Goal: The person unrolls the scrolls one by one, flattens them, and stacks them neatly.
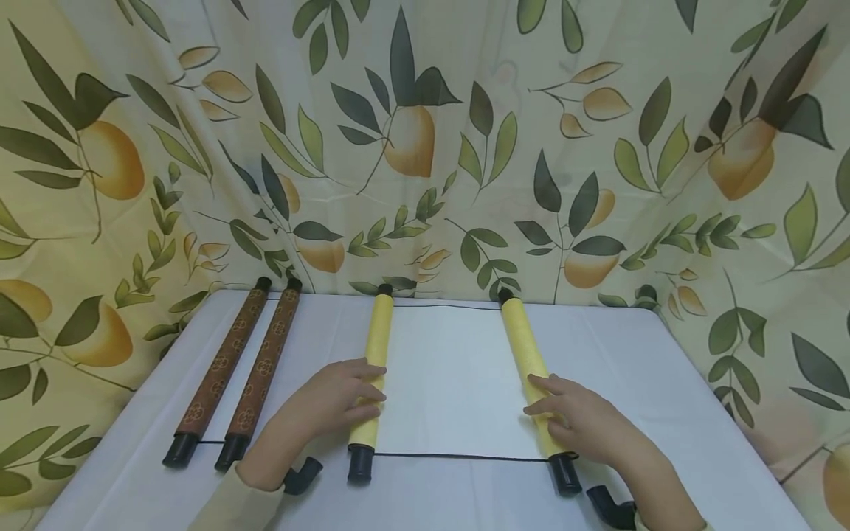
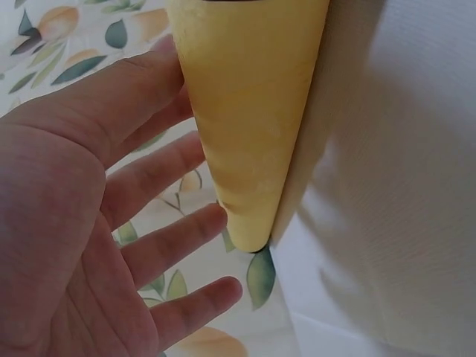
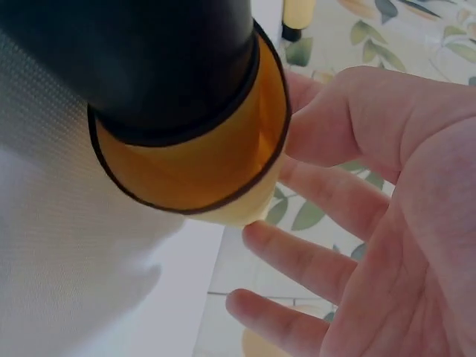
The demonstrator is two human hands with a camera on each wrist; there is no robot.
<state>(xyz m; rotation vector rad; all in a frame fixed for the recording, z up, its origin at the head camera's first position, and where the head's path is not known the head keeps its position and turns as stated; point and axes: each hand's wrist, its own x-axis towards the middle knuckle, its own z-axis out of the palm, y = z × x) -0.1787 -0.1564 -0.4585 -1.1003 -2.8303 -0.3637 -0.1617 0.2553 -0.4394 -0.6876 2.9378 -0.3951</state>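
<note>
A yellow scroll lies partly unrolled on the table, its white sheet (image 1: 458, 383) edged by thin dark lines between a left roll (image 1: 380, 324) and a right roll (image 1: 521, 335), both with black end knobs. My left hand (image 1: 335, 398) touches the left roll from its outer side, fingers extended and spread, as the left wrist view also shows along the yellow roll (image 2: 245, 111). On the outer side of the right roll, my right hand (image 1: 584, 417) rests its fingertips. In the right wrist view, this roll's near end (image 3: 201, 178) shows a loose outer layer around the black knob (image 3: 163, 59).
Left of the yellow scroll lies a brown patterned scroll (image 1: 222, 361), its two rolls close together with black ends. A white cloth covers the table (image 1: 637, 369). Behind hangs a leaf-and-fruit curtain (image 1: 465, 206). Black wrist mounts (image 1: 611, 507) sit at the wrists.
</note>
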